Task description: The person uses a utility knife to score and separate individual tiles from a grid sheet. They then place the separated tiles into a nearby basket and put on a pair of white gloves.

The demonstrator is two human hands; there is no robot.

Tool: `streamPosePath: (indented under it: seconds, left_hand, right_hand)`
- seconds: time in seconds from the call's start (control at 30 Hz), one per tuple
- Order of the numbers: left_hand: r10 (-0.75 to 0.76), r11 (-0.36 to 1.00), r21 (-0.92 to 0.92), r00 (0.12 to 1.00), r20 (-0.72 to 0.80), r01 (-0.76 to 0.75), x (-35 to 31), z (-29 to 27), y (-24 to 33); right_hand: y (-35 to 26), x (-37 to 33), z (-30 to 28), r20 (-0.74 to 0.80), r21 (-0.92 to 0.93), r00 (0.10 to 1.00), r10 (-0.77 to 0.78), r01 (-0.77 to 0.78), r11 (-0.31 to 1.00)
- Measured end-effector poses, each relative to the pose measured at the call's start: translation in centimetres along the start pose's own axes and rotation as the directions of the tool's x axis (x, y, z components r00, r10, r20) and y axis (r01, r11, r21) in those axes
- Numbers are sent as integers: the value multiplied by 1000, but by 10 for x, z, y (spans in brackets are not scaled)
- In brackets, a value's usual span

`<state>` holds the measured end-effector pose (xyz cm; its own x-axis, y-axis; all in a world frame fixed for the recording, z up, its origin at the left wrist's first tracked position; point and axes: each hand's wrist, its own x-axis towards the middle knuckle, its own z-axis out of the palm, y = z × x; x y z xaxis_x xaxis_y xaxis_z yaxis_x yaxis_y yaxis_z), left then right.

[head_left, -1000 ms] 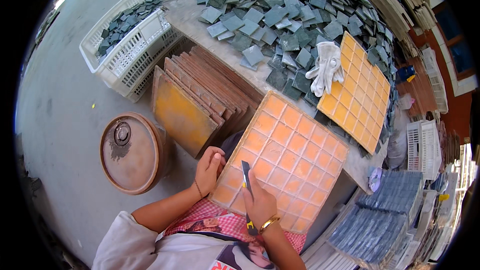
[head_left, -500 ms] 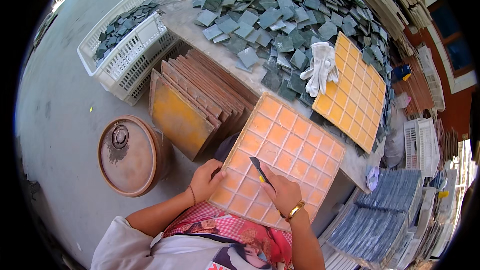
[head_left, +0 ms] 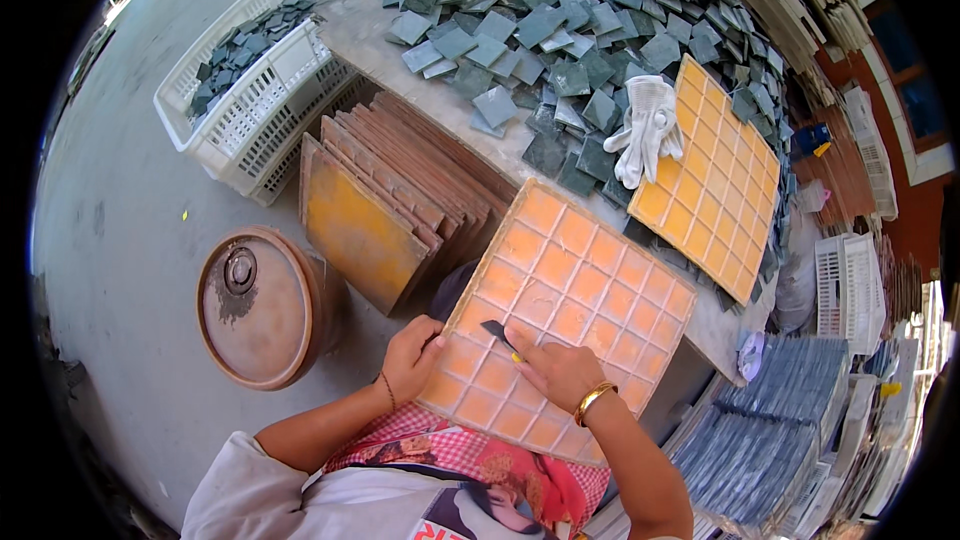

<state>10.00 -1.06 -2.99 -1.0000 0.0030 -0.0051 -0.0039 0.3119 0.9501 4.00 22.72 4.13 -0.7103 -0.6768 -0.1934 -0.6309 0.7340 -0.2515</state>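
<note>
Mostly hidden, the knife handle point(head_left: 506, 341)

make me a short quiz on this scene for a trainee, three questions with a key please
1. Multiple choice: what does the right hand hold?
A) a square grey-green stone tile
B) a slim dark-bladed knife
C) a white plastic crate

2. True or false: the white cloth gloves lie partly over the yellow gridded square panel.

3. Fill in the blank: the left hand grips the ____ edge of the orange gridded square panel, as the person sees it.

Key: 1. B; 2. true; 3. left.
</note>
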Motion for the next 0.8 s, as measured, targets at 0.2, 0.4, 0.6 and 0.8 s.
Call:
streamPosePath:
  seconds: [0.2,0.4,0.6,0.8]
  left_hand:
    - [23,1000,-15,1000,-8,-23,1,0,1]
    - [3,1000,-25,1000,-9,-4,1,-1,0]
    - [15,999,-36,1000,-20,-15,0,1,0]
    - [6,999,-39,1000,-7,-6,1,0,1]
  right_hand:
    - [2,-4,-4,54,0,998,-21,21,1000]
    - [-1,-13,4,152,30,988,-30,26,999]
    - [-35,-48,25,171,293,984,-45,-7,956]
    - [18,-46,-7,-97,37,995,15,-11,999]
